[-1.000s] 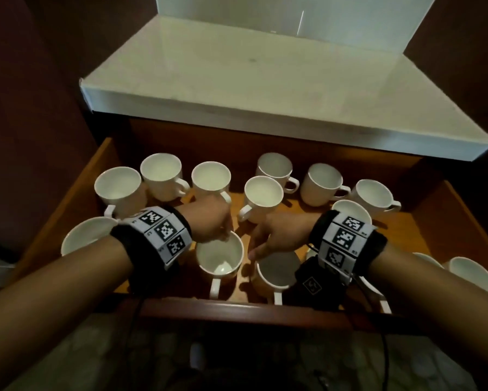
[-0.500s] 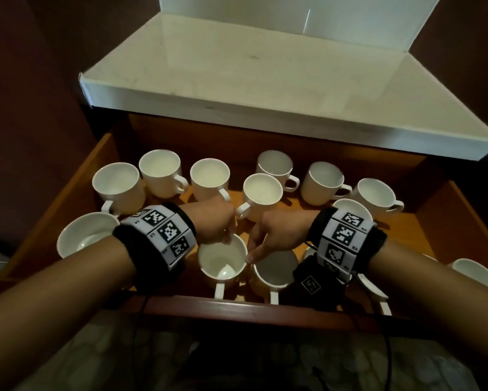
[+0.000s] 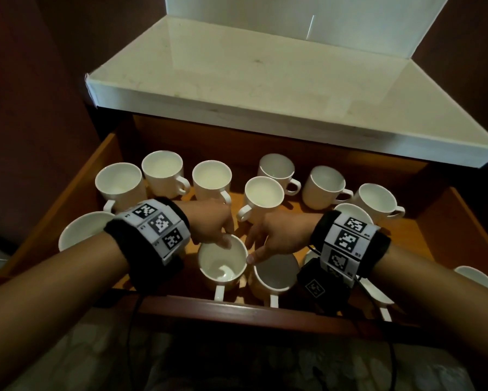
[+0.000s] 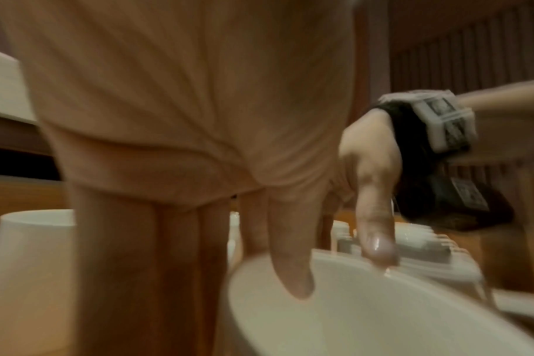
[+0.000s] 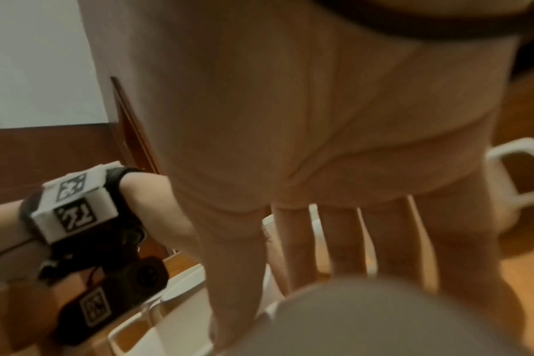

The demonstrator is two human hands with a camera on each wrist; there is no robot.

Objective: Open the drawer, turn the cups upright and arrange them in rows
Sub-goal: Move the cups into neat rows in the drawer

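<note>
The wooden drawer (image 3: 76, 198) is pulled out, with several white cups standing upright in it. Two cups stand side by side at the front, handles toward me. My left hand (image 3: 227, 238) pinches the far rim of the left cup (image 3: 223, 266), thumb inside and fingers outside; the left wrist view shows the same hand (image 4: 244, 265) and cup (image 4: 366, 320). My right hand (image 3: 252, 246) holds the shaded right cup (image 3: 276, 272). Its thumb is down between the two cups and its fingers are behind the far wall, as seen on the hand (image 5: 290, 289) and cup (image 5: 381, 325) in the right wrist view.
A back row of upright cups (image 3: 211, 176) runs across the drawer, and one more (image 3: 262, 196) stands just beyond my hands. Other cups sit at the front left (image 3: 79, 230) and far right (image 3: 477, 277). A pale stone countertop (image 3: 265, 80) overhangs the drawer's rear.
Both hands stay on the two front cups. The left cup has edged a little toward the right one, narrowing the gap between them.
</note>
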